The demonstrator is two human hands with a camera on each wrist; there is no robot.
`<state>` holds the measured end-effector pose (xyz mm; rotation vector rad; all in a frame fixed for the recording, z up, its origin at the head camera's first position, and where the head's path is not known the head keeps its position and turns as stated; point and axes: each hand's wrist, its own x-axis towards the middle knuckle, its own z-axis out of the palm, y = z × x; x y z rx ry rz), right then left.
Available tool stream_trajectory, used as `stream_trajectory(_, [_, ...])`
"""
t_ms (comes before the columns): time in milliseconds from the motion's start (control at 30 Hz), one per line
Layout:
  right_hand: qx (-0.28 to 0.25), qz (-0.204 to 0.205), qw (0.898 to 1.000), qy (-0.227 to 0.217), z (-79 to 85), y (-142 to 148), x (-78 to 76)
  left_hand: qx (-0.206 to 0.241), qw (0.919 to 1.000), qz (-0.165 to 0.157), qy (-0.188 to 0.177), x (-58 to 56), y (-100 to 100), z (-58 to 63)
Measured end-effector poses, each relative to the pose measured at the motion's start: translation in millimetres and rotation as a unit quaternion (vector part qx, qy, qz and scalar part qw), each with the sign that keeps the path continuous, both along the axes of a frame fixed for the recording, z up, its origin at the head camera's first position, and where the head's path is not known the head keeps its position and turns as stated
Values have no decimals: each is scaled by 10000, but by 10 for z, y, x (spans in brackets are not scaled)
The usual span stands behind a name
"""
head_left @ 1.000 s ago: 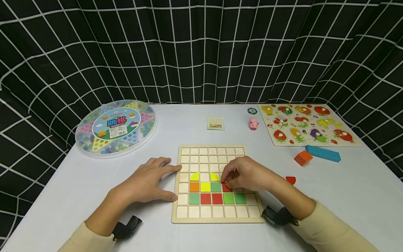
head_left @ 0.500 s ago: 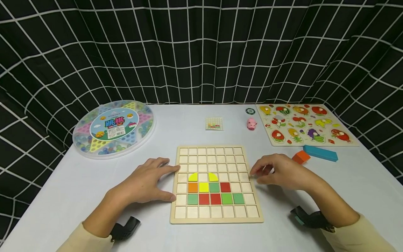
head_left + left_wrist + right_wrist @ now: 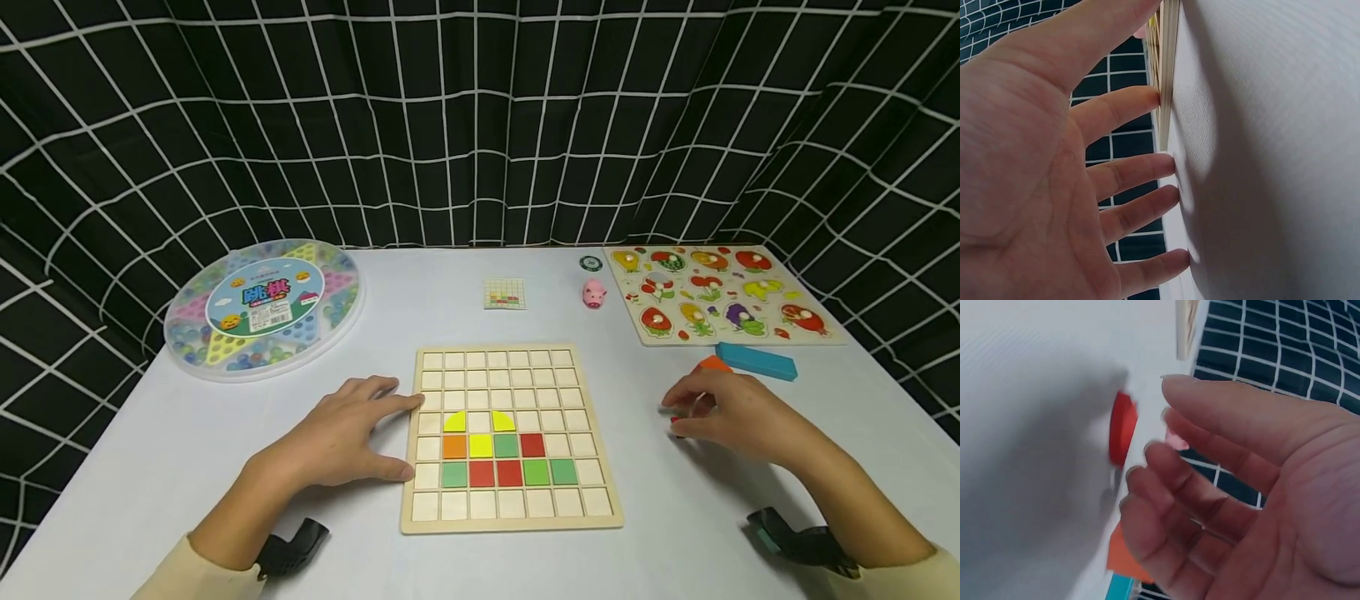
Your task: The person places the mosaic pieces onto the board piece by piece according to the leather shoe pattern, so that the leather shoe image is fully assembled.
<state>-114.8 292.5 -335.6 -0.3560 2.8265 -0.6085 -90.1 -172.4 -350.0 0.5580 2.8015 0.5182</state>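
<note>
A wooden grid board (image 3: 512, 523) lies on the table with several coloured tiles in its lower cells, among them a red square (image 3: 532, 445) and a yellow rounded tile (image 3: 503, 422). My left hand (image 3: 341, 437) touches the board's left edge with spread thumb and forefinger; the other fingertips rest on the table in the left wrist view. Right of the board, my right hand (image 3: 738, 412) hovers at a small red piece with a rounded edge (image 3: 1124, 428). In the right wrist view its loosely bent fingers stand apart from that piece and hold nothing. The hand mostly hides the piece from the head view.
An orange block (image 3: 714, 364) and a blue block (image 3: 756, 361) lie just beyond my right hand. Farther back are a fruit puzzle board (image 3: 712, 312), a pink pig figure (image 3: 593, 293), a round chip (image 3: 590, 263), and a small pattern card (image 3: 504, 294). A round marble-game box (image 3: 262, 308) stands left.
My right hand has let go of the red square, which stays in its cell, and has moved right, off the board, to the loose red piece. The left hand keeps its place at the board's edge.
</note>
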Motion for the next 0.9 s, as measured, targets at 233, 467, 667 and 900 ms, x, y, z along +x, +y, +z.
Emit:
stream_trajectory(233, [569,-184,9979,-259,-24,-17,3,7,10000,22,-3,11,-16,31])
stream_trajectory(467, [566,-100,9982,-167,-36,-115,16,57,10000,-42,14,5,-3,6])
stream_trajectory(667, [-123,-246,9995,-175,-56,-154,-2,28,10000,-27,-7,7,11,-1])
stream_trajectory(900, [-1294,-194,9907,-365,3,-339,-35,-10,10000,-4,-8,8,16,11])
